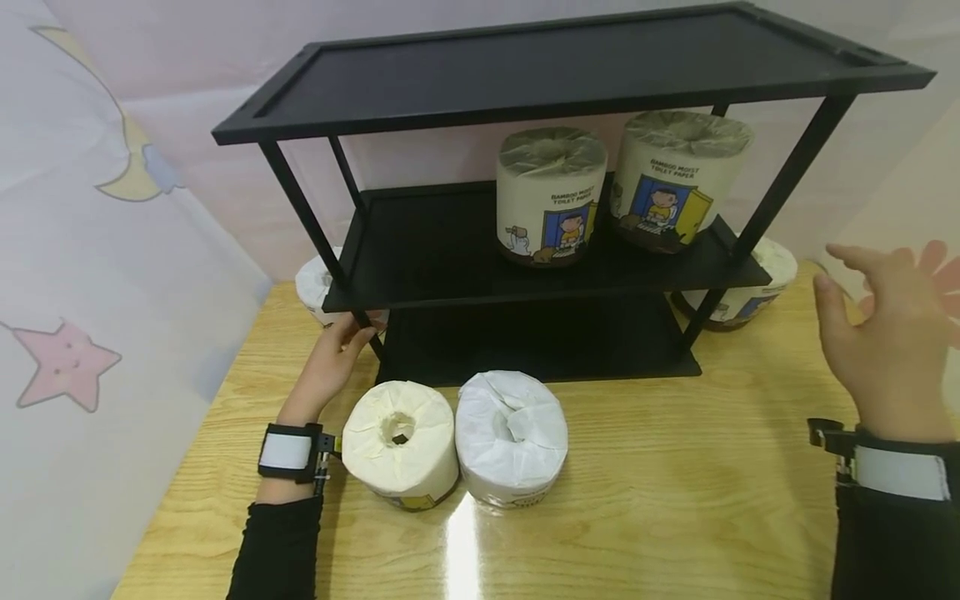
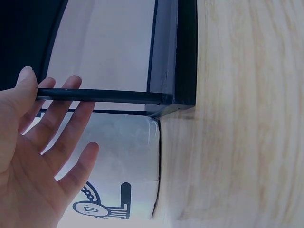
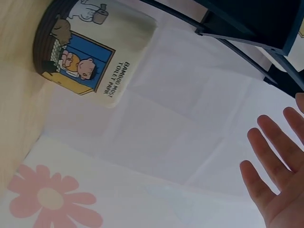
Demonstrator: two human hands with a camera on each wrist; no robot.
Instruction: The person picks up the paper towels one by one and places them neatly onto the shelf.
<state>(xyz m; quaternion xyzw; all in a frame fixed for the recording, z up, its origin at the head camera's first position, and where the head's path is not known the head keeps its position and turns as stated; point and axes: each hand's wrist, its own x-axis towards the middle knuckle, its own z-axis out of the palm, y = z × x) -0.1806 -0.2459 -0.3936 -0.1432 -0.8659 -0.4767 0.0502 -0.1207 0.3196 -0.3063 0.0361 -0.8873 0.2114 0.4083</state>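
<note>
Black rack (image 1: pixel 431 242) at far middle of desk (image 1: pixel 637 500). Left hand (image 1: pixel 333 350): fingers spread loosely about its near-left post (image 2: pixel 123 96), firm grip unclear. Right hand (image 1: pixel 888 333) raised right of rack, fingers spread, nothing held. Risk: one-sided tug could skew rack, topple left shelf roll (image 1: pixel 551 208) or right shelf roll (image 1: pixel 678 187); dragging it nearward might bump cream roll (image 1: pixel 405 471), white roll (image 1: pixel 517 458).

Shelved rolls (image 1: pixel 551 200) and right rear roll (image 3: pixel 95 50) read "BAMBOO MOIST TOILET PAPER"
</note>
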